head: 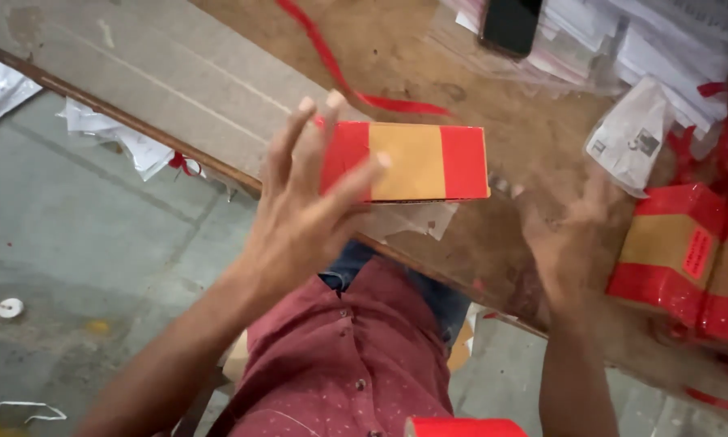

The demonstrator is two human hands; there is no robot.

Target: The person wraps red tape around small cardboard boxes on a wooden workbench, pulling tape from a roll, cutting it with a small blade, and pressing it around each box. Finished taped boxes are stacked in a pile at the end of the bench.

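The left hand (303, 210) has a grasping grip on the left end of the small cardboard box with red tape bands (408, 162), fingers spread over it, above the wooden desk (396, 48). The right hand (566, 235) is released, open, right of the box, not touching it.

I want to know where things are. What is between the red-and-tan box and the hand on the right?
In the head view, only bare brown tabletop lies between the red-taped tan cardboard box and the right hand.
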